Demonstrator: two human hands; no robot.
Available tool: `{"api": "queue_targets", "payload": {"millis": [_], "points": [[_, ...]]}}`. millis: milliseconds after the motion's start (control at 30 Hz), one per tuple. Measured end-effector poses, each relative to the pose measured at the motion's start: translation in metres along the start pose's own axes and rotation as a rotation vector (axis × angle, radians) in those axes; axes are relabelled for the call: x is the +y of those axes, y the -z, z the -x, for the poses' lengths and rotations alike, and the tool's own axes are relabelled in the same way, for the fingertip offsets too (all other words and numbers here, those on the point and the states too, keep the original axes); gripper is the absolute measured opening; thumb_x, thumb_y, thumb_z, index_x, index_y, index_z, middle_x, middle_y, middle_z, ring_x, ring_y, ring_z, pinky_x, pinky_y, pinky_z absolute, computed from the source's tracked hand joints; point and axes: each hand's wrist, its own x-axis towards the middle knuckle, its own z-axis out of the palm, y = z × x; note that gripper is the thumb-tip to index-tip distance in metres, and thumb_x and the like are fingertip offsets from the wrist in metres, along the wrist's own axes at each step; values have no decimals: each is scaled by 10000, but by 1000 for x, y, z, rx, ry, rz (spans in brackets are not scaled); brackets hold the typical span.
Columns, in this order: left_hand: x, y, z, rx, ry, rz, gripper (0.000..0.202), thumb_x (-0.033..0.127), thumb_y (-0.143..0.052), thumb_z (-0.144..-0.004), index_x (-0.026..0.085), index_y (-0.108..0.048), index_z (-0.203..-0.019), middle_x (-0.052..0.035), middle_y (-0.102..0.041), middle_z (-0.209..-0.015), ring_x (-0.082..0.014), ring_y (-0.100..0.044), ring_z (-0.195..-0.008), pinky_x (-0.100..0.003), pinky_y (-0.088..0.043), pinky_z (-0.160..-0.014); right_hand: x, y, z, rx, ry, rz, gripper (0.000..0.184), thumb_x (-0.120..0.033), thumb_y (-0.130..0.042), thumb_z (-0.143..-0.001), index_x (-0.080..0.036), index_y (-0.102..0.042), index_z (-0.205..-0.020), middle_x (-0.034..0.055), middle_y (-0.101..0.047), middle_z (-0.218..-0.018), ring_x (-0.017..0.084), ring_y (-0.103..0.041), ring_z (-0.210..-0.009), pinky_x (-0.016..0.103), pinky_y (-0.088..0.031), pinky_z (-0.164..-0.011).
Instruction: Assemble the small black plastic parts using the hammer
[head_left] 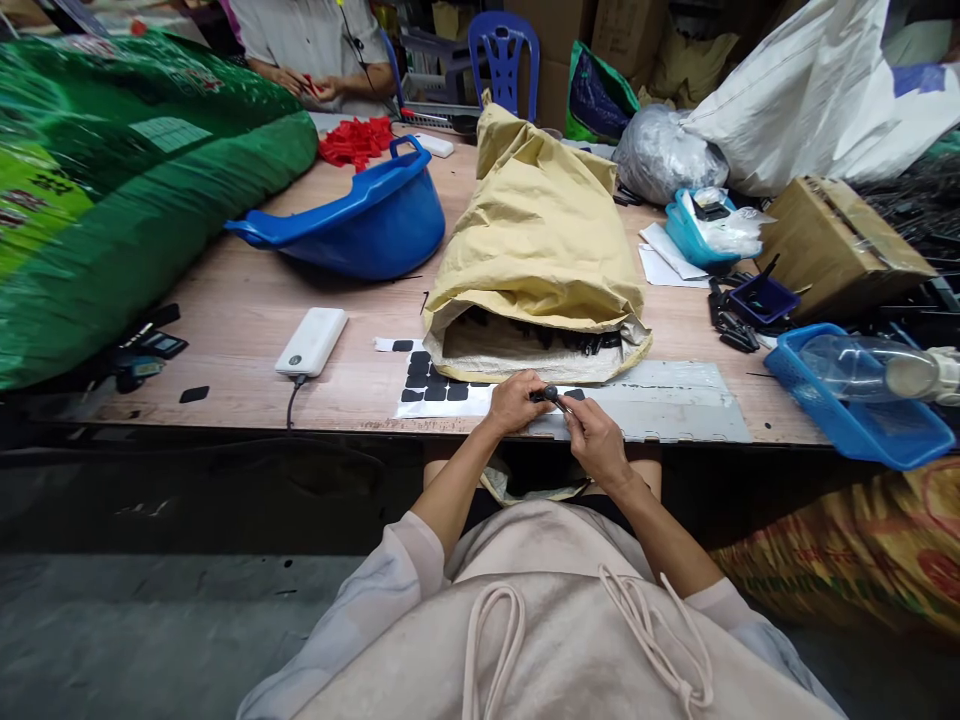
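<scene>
Between my two hands, at the table's front edge, is a small black part with a rounded end (551, 393); its exact kind cannot be made out. My left hand (514, 402) pinches it from the left, and my right hand (596, 440) grips it from the right. Just beyond my hands lies the open mouth of a yellow woven sack (540, 230), with black pieces inside. A white sheet with black rounded-square stickers (436, 378) lies left of my hands. Under my hands runs a grey strip (675, 400) along the edge.
A blue basin (375, 220) and a white power bank (311, 342) with a cable stand left. A green bag (165, 180) fills the far left. Right are a blue basket (862, 410) and a cardboard box (840, 245). Across the table, a person's hands (315, 88) hold something red.
</scene>
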Motion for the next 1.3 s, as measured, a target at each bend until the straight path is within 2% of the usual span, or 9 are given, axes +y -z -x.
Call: {"api": "queue_targets", "payload": {"millis": [200,433,533,633,700,833,933,1100,1300], "points": [[2,0,0,6,10,8,151,331,-833,-835,291,-824,-981,-4,-673,-925,-204,-642,-989,-290,-485,-850,3,11,-2,58,-41,-7,357,-283,-450,-1057,-237,-700,-1308,67,-718,-1020,194,-676,-939,297,-528,-856],[1,-1,-1,17,4,5,156,326,-831,-831,282,-828,-980,-7,-680,-924,-202,-641,-965,-289,-495,-857,6,12,5,20,-62,0,350,-253,-470,-1034,-238,-707,-1291,57,-726,-1012,190,-685,-931,288,-536,-848],[2,0,-1,13,3,10,142,318,-834,-824,282,-826,-961,-10,-689,-936,-210,-645,-982,-294,-496,-862,12,17,-1,61,-61,11,350,-260,-471,-1041,-235,-704,-1300,62,-734,-1046,193,-688,-968,292,-536,-877],[3,1,0,7,3,11,151,300,-831,-817,270,-817,-964,-11,-697,-949,-215,-649,-991,-304,-496,-873,28,24,-15,138,-62,85,347,-253,-482,-1038,-228,-711,-1298,73,-735,-1096,201,-680,-1015,298,-525,-897],[3,2,0,8,4,9,161,279,-829,-808,256,-808,-966,-13,-699,-954,-218,-652,-997,-310,-495,-878,43,27,-25,170,-88,192,338,-240,-505,-1019,-231,-727,-1274,76,-726,-1058,214,-663,-996,307,-513,-866],[4,2,1,18,2,11,162,239,-828,-783,247,-787,-940,-10,-701,-962,-215,-655,-1004,-307,-494,-866,73,24,-36,142,-109,363,322,-182,-534,-973,-232,-766,-1191,73,-683,-941,226,-602,-924,319,-468,-837],[5,2,2,29,0,-1,166,224,-828,-766,251,-776,-921,-8,-699,-961,-216,-652,-998,-307,-497,-858,83,17,-35,136,-92,411,323,-176,-529,-973,-233,-770,-1180,73,-667,-930,224,-565,-897,319,-437,-830],[5,2,5,20,-24,-45,204,257,-858,-753,255,-782,-942,-16,-692,-965,-228,-644,-1004,-320,-501,-870,81,10,-30,154,-71,484,334,-182,-512,-986,-221,-747,-1220,82,-666,-958,230,-536,-893,328,-392,-807],[1,1,5,8,-45,-84,154,305,-838,-812,246,-780,-942,-21,-676,-928,-229,-636,-979,-330,-503,-866,76,9,-30,117,-93,540,325,-203,-511,-992,-211,-724,-1237,90,-659,-994,235,-517,-916,332,-353,-777]]}}
